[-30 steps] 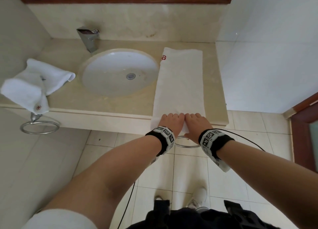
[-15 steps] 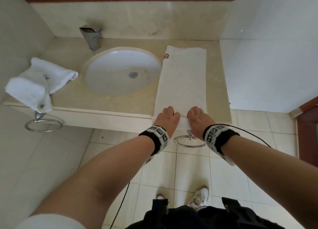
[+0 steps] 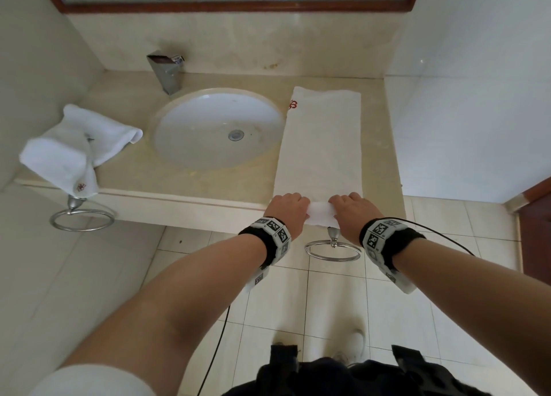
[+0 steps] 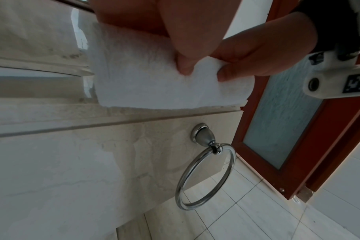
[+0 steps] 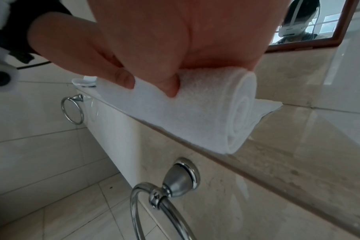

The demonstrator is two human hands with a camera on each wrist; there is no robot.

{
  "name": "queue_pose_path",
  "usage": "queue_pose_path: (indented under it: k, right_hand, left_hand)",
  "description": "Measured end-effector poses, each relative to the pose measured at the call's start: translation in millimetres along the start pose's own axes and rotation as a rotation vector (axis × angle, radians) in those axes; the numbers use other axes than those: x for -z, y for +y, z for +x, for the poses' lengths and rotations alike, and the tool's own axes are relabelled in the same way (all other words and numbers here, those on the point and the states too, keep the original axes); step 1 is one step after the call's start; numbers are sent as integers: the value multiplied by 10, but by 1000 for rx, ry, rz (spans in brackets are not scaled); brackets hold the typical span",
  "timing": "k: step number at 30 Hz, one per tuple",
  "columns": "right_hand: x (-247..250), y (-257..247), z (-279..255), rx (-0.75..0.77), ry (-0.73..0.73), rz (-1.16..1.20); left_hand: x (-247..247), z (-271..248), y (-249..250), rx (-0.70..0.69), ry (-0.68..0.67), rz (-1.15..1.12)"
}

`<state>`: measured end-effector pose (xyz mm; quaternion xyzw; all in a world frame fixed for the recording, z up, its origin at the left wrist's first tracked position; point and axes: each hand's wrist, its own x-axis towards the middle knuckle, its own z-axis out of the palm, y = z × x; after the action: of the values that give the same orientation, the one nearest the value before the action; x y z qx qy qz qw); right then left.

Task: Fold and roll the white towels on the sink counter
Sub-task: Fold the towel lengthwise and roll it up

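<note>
Since a second ago, both hands have curled the towel [image 3: 320, 157] into a starting roll at the counter's [image 3: 190, 184] front edge. Left hand [image 3: 287, 209] and right hand [image 3: 351, 209] clamp its soft, light ends; grip there, evenly.

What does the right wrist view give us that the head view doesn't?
Only the right wrist: the spiral end face of the roll, showing several wound layers, and the thumb pressed into the roll's near side.

Only the head: the unrolled length of the folded towel running back beside the sink, and the second towel crumpled at the counter's left end.

Both: the right hand and left hand gripping the roll at the counter's front edge, above a towel ring.
</note>
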<state>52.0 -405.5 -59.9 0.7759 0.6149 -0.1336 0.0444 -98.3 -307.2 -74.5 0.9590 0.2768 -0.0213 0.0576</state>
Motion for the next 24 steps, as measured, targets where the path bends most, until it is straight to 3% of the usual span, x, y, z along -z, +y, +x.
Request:
queue_pose_path:
  k: [4,7,13,16,21,24]
  right_hand:
    - [-38,-82,40,-53,48,12]
    - [-69,-103,58,-12,102,-60]
    - [-25,-126,103,-37,60,-51]
    - [56,-115,119,-43,23,19]
    - [161,-82,165,-49,-36,77]
    - [141,-66,193,-29,-37,76]
  left_hand:
    - [45,37,25,13,22,14]
    - [81,103,15,18,-1,11]
    - [125,144,-19,23,-84,-11]
    - [122,130,-34,13,-42,-37]
    - [72,83,8,-134,-47,113]
    - [39,128,55,-82,-60,175]
